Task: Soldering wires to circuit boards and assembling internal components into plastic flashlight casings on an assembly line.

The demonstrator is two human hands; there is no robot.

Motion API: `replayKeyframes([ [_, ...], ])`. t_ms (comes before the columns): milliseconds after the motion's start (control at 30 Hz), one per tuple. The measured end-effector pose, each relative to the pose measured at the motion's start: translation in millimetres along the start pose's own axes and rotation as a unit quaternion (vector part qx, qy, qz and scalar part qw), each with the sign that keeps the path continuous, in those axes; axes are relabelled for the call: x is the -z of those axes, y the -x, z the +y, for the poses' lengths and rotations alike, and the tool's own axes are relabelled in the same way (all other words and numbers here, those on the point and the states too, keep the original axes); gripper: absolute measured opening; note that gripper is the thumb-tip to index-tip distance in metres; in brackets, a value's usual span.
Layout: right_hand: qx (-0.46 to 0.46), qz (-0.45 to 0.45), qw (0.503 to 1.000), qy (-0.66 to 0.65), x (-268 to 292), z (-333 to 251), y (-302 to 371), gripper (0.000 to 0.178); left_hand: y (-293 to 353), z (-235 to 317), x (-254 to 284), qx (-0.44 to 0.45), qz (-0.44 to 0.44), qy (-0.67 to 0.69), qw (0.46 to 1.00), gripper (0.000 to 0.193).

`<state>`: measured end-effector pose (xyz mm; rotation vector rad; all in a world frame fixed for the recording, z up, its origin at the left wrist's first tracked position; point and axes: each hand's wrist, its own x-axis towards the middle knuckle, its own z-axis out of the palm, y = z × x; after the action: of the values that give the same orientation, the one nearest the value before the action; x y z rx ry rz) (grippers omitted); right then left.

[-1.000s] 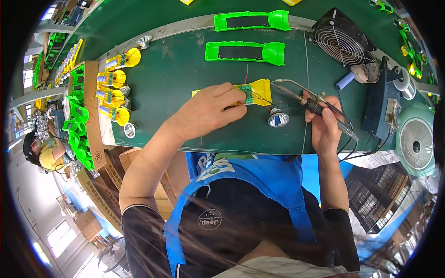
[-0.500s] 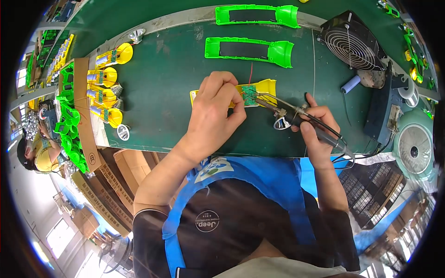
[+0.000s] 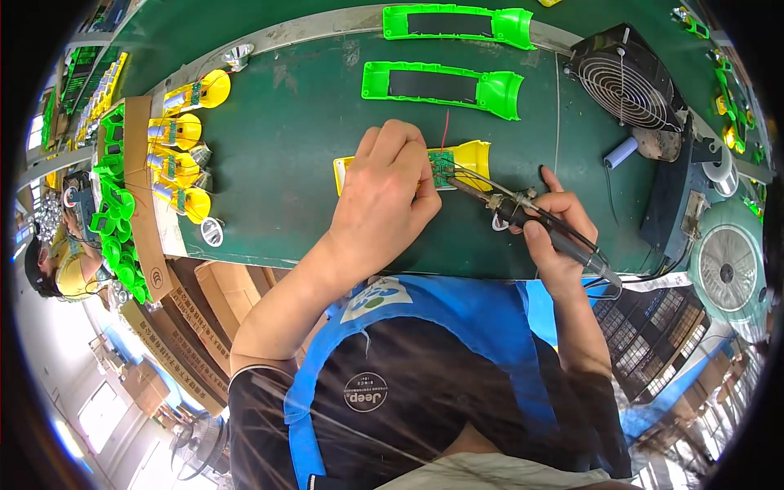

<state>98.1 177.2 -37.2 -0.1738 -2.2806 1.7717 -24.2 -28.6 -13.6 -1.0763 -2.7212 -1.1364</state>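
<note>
A yellow flashlight housing half (image 3: 475, 157) lies on the green bench with a small green circuit board (image 3: 443, 166) in it. A red wire (image 3: 446, 129) sticks up from the board, away from me. My left hand (image 3: 382, 189) covers the left part of the housing, its fingers pinched together at the board's edge; what they hold is hidden. In my right hand (image 3: 563, 233) is a black soldering iron (image 3: 516, 214) with a thin feed tube along it, its tip at the board's right side. A reflector cup (image 3: 499, 223) sits partly hidden below the iron.
Two green housing halves (image 3: 498, 90) lie beyond the board. At left are several yellow housings (image 3: 214, 88) and a cardboard box (image 3: 140, 192) beside green parts. A black fan (image 3: 625, 77), a purple battery cell (image 3: 621, 153) and a solder spool (image 3: 722, 170) stand at right. Another person (image 3: 69, 265) sits far left.
The view has shifted slightly. Both hands stay at the board; my left fingers sit a little closer over it, and the iron now covers more of the reflector cup.
</note>
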Motion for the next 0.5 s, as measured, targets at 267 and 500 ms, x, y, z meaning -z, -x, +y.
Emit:
replayKeyframes([
  [267, -0.031, 0.034, 0.996, -0.075, 2.1, -2.4, -1.1, 0.017, -1.6, 1.7, 3.4, 0.000, -0.016, 0.005, 1.000, 0.019],
  [500, -0.041, 0.062, 0.986, -0.148, 7.7, 3.3, 1.8, 0.022, -2.0, 1.4, 1.1, -0.001, -0.027, 0.006, 1.000, 0.016],
])
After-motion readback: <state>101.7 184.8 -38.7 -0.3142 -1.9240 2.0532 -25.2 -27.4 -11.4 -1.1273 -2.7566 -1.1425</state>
